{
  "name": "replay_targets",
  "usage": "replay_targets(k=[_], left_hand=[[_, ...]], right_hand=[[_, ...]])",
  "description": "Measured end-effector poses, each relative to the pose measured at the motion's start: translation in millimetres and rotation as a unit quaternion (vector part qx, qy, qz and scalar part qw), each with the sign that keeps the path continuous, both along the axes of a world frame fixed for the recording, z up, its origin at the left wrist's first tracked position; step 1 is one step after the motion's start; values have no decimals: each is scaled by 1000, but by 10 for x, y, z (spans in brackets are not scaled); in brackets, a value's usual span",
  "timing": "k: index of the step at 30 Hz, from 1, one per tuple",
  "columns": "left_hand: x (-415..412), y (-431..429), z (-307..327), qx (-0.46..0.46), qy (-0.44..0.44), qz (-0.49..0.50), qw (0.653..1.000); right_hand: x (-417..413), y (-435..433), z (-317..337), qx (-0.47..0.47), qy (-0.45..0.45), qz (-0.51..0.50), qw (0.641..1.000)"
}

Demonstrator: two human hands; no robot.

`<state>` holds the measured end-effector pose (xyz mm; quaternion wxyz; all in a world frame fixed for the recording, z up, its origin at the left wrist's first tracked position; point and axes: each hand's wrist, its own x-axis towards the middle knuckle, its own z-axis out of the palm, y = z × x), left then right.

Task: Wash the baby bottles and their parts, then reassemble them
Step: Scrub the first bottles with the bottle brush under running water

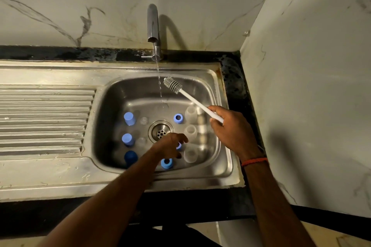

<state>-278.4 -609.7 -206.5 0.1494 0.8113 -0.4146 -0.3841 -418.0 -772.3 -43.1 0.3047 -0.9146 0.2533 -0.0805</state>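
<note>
Baby bottle parts stand on the floor of a steel sink (210, 94). Three blue caps (128, 118) line its left side, with clear teats (143, 120) beside them. Three clear bottle bodies (190, 114) stand along the right, and blue collar rings (178, 118) sit between. My right hand (226, 126) grips the white handle of a bottle brush (172, 84), whose grey head is beside the water stream. My left hand (170, 145) reaches down over a blue ring (179, 146) near the drain, fingers spread, partly hiding it.
The tap (153, 26) at the back runs a thin stream into the sink. A ribbed steel drainboard (44, 118) lies to the left. A marble wall (301, 86) closes in the right side. The drain (161, 131) sits mid-basin.
</note>
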Motion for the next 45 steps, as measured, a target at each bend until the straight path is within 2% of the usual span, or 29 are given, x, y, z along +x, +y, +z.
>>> replay_targets(k=[3,5,8,13,16,25,28,31,32,33,36,38,39,41,45], left_hand=[[107,122,35,35,-60,23,997],[124,181,36,92,-95,40,990],[81,213,-41,159,-146,-4,976],[-10,196,-156,195,-209,-48,957],[-13,153,-176,205,-217,-62,952],[28,75,-95,202,-188,-58,960],[172,123,74,159,-142,46,976],[368,202,333,48,-2,201,978],[432,230,414,-16,70,263,962],[481,246,493,-79,143,328,930],[600,272,707,-200,295,491,795],[660,308,811,-255,380,526,717],[683,325,857,-282,412,524,690],[714,350,954,-316,447,518,657],[774,362,1133,-335,467,523,629]], right_hand=[[67,-16,-31,-3,9,-14,1000],[112,-19,-51,-1,8,-17,1000],[167,-16,-73,-4,9,-12,1000],[246,-31,-97,-2,12,-1,1000],[279,-47,-132,-6,12,3,1000],[566,-10,-194,-21,30,6,999],[733,25,-167,-26,42,3,999],[849,63,-118,-31,34,4,999],[868,79,-92,-29,31,3,999],[873,86,-78,-27,29,2,999],[867,109,-52,-22,23,-4,999],[852,133,-32,-17,17,-11,1000],[841,145,-21,-16,15,-16,1000],[820,169,13,-15,12,-24,1000],[806,240,134,-11,7,-43,999]])
